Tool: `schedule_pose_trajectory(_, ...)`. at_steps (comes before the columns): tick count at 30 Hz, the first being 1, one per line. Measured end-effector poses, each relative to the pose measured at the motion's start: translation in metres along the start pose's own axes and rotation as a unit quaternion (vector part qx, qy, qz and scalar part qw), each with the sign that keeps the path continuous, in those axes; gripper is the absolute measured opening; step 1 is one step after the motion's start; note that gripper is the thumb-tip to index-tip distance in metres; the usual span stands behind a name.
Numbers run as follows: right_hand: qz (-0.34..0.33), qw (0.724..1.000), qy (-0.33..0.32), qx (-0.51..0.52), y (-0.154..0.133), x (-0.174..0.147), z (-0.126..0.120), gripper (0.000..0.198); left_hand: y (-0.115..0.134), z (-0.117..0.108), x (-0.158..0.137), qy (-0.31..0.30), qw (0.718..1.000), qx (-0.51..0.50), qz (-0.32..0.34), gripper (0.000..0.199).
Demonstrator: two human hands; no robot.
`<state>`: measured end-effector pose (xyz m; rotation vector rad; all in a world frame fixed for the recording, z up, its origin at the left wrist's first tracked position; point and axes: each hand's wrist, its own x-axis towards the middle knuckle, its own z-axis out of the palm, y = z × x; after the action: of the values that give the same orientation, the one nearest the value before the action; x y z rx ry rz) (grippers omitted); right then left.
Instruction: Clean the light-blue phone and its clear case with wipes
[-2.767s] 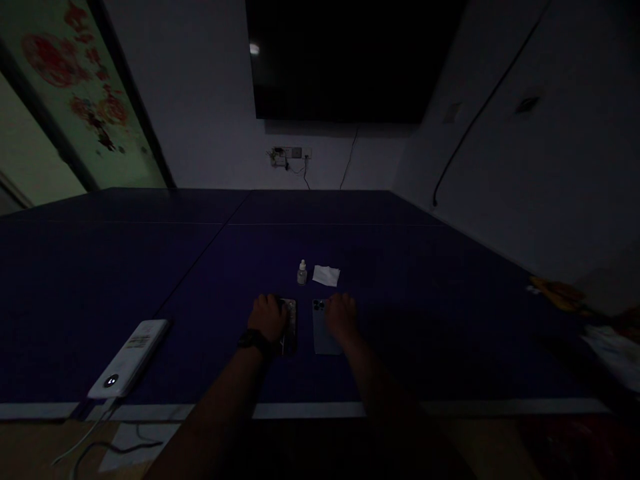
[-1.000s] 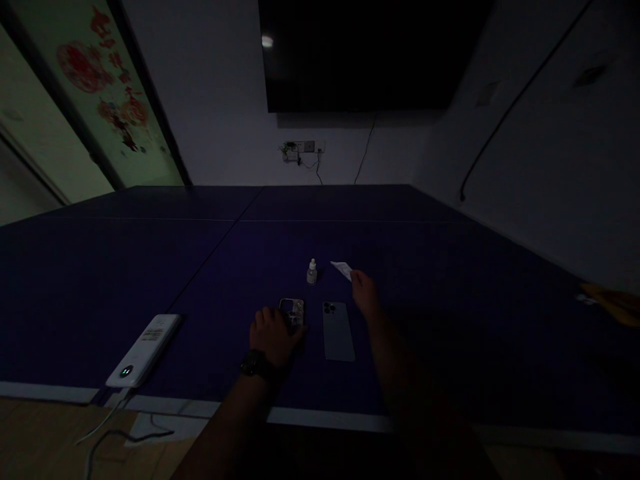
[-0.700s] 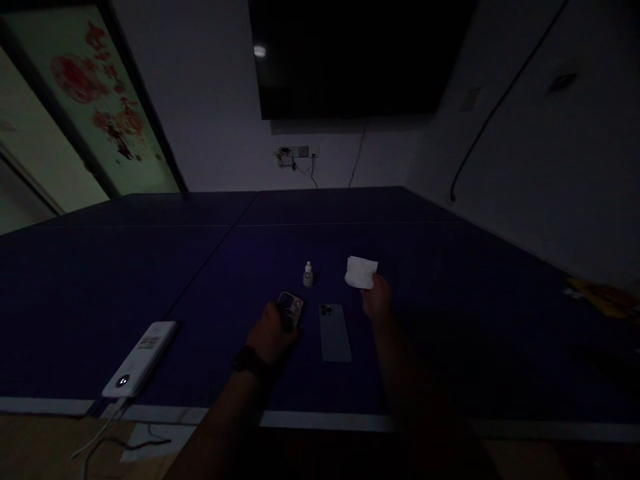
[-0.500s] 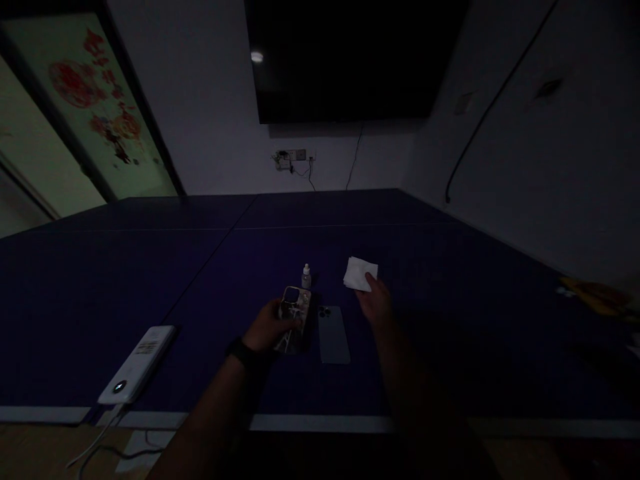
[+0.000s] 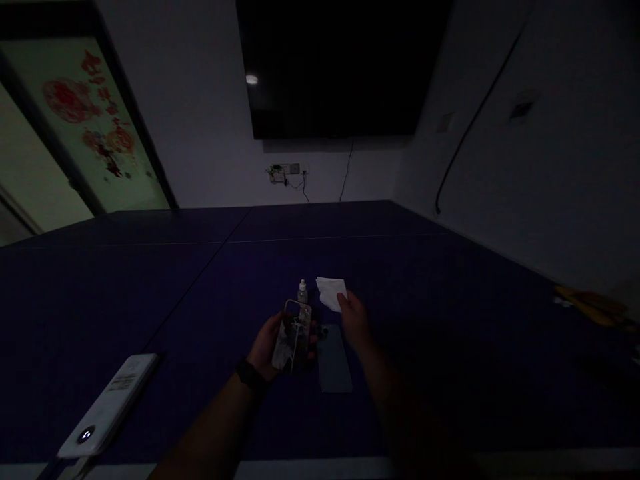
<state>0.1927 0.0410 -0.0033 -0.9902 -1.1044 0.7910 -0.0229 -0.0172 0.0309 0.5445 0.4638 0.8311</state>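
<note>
A patterned phone case (image 5: 293, 339) with a large camera cutout rests in my left hand (image 5: 265, 343), whose fingers wrap round its back and show at its right edge. My right hand (image 5: 355, 320) pinches a folded white tissue (image 5: 331, 293) by its right side, above the table. Between the two hands, a grey-blue phone (image 5: 334, 363) lies back up on the table, its camera lenses at the top left. Just behind the case stands a small dropper bottle (image 5: 303, 293) with a white cap, its lower part hidden by the case.
All this is on a dark blue table (image 5: 210, 373). A white power bank (image 5: 110, 403) with a lit display and a cable lies at the left front. Something yellow (image 5: 595, 307) sits at the right edge. A dark television (image 5: 330, 73) hangs on the wall.
My right hand has brought the tissue left, closer to the case. The left hand has turned its grip, now supporting the case from beneath. The view has tilted up slightly.
</note>
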Motion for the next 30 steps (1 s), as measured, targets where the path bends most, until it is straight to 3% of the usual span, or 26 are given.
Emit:
schedule_pose_trajectory(3,-0.03,0.995,-0.054,-0.074,-0.007,-0.014,0.012,0.034,-0.006,0.002,0.002,-0.034,0.998,-0.057,0.005,0.052)
schedule_pose_trajectory(10,-0.127,0.954,-0.195,-0.191,-0.022,-0.036,0.031,0.048,-0.016,0.004,0.005,-0.039,0.998,-0.05,0.023,0.052)
schedule_pose_trajectory(12,-0.174,0.928,-0.239,-0.228,-0.027,-0.034,0.028,0.05,-0.017,0.002,0.004,-0.049,0.998,-0.038,0.009,0.055)
schedule_pose_trajectory(15,-0.259,0.863,-0.313,-0.3,-0.034,-0.03,0.017,0.053,-0.017,0.0,0.002,-0.04,0.999,-0.034,0.008,0.056)
schedule_pose_trajectory(17,-0.28,0.839,-0.339,-0.319,-0.037,-0.027,0.01,0.053,-0.017,0.0,0.002,-0.026,0.999,-0.041,0.02,0.055)
schedule_pose_trajectory(22,-0.27,0.854,-0.311,-0.318,-0.04,-0.026,0.01,0.054,-0.017,0.002,0.005,-0.023,0.999,-0.026,-0.006,0.064)
schedule_pose_trajectory(27,-0.292,0.835,-0.357,-0.301,-0.045,-0.029,0.011,0.053,-0.017,0.002,0.006,-0.002,1.0,-0.027,0.012,0.059)
schedule_pose_trajectory(30,-0.292,0.843,-0.336,-0.301,-0.044,-0.027,0.007,0.051,-0.015,0.003,0.006,-0.018,1.0,-0.01,0.001,0.067)
